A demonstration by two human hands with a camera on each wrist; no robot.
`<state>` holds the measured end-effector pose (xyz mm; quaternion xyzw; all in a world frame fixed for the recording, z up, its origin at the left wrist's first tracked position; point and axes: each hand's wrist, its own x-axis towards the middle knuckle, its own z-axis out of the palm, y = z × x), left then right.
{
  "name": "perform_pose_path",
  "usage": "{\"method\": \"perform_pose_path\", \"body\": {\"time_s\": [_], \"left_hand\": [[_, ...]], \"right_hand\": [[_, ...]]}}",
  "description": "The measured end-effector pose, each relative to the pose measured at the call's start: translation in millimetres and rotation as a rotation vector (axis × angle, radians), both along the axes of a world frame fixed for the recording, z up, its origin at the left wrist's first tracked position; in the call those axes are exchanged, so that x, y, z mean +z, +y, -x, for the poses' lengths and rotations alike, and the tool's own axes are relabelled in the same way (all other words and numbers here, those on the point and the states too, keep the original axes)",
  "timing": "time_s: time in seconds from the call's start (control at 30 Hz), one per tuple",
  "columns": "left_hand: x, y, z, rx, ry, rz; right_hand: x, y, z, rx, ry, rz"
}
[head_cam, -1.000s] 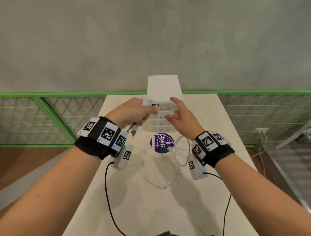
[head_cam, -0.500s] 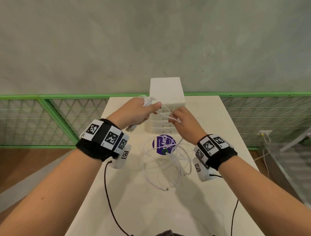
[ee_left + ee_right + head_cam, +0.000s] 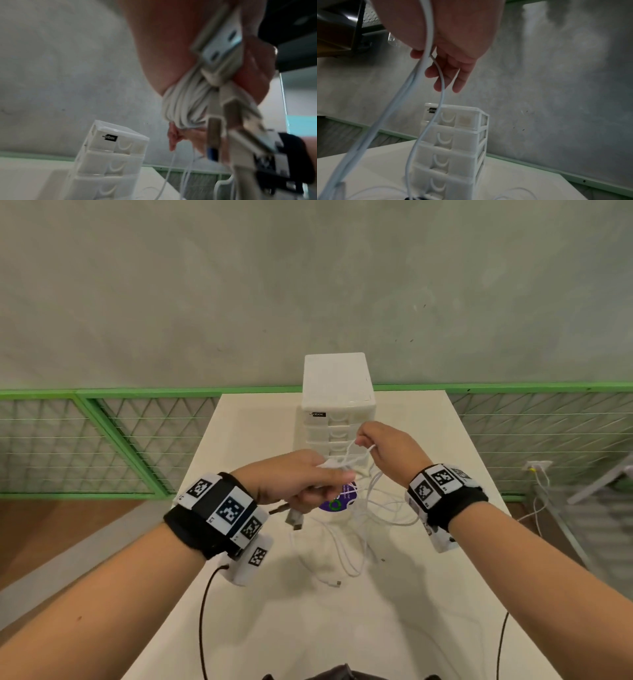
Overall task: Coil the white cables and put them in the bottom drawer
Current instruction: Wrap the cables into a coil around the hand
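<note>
My left hand [image 3: 318,479] grips a bundle of coiled white cables [image 3: 181,105], with their USB plugs [image 3: 295,520] hanging below the fist. To its right and slightly higher, my right hand [image 3: 366,444] pinches loose white strands [image 3: 423,67] that run from the bundle. The rest of the cable [image 3: 346,556] trails in loops on the table. Just behind both hands stands the white drawer unit [image 3: 337,392]. Its drawers [image 3: 453,148] look closed in the right wrist view. In the head view my hands hide the bottom drawer.
A round purple sticker [image 3: 342,503] lies on the cream table [image 3: 260,433] in front of the drawer unit. Green mesh railing [image 3: 102,440] and a grey wall stand behind the table. Black wrist-camera leads [image 3: 203,621] hang over the near table.
My left hand has come nearer to me and to the right with the bundle. The right hand still holds strands in front of the drawers, and the loose loops on the table have tightened.
</note>
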<state>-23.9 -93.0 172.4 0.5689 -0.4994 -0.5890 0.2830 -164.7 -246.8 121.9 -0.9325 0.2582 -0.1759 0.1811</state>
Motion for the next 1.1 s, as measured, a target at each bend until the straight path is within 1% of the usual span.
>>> {"method": "perform_pose_path", "body": {"time_s": [0.1, 0.17, 0.2, 0.27, 0.33, 0.43, 0.5, 0.57, 0.73, 0.8, 0.87, 0.93, 1.0, 1.07, 1.1], "left_hand": [[2, -9, 1, 0.083, 0.329, 0.133], [4, -14, -2, 0.15, 0.545, 0.167], [5, -16, -3, 0.182, 0.612, 0.175], [5, -17, -4, 0.247, 0.666, 0.185], [5, -17, -5, 0.303, 0.687, 0.219], [14, -19, -8, 0.459, 0.748, 0.337], [18, -23, -12, 0.597, 0.79, 0.424], [16, -26, -15, 0.699, 0.819, 0.492], [10, -36, -21, 0.863, 0.907, 0.583], [7, -39, -25, 0.945, 0.864, 0.605], [3, -43, -26, 1.015, 0.738, 0.635], [-3, -45, -27, 1.054, 0.529, 0.68], [-9, -47, -29, 1.058, 0.304, 0.71], [-19, -46, -31, 1.013, 0.076, 0.718], [-23, -45, -32, 0.961, -0.051, 0.709]], "right_hand": [[-13, 21, -11, 0.036, -0.015, -0.027], [-24, 34, -17, 0.055, 0.011, -0.083], [-30, 38, -18, 0.058, 0.032, -0.116], [-39, 43, -16, 0.034, 0.081, -0.174], [-50, 46, -13, 0.029, 0.132, -0.187], [-71, 49, -3, 0.046, 0.214, -0.175], [-81, 53, 6, 0.047, 0.185, -0.2], [-85, 56, 10, 0.045, 0.163, -0.197], [-92, 65, 12, 0.095, 0.178, -0.21], [-90, 68, 14, 0.141, 0.152, -0.188], [-83, 71, 16, 0.184, 0.097, -0.162], [-73, 73, 17, 0.208, 0.011, -0.135], [-65, 74, 19, 0.223, -0.105, -0.061], [-60, 72, 22, 0.22, -0.195, 0.027], [-58, 69, 23, 0.201, -0.228, 0.062]]}}
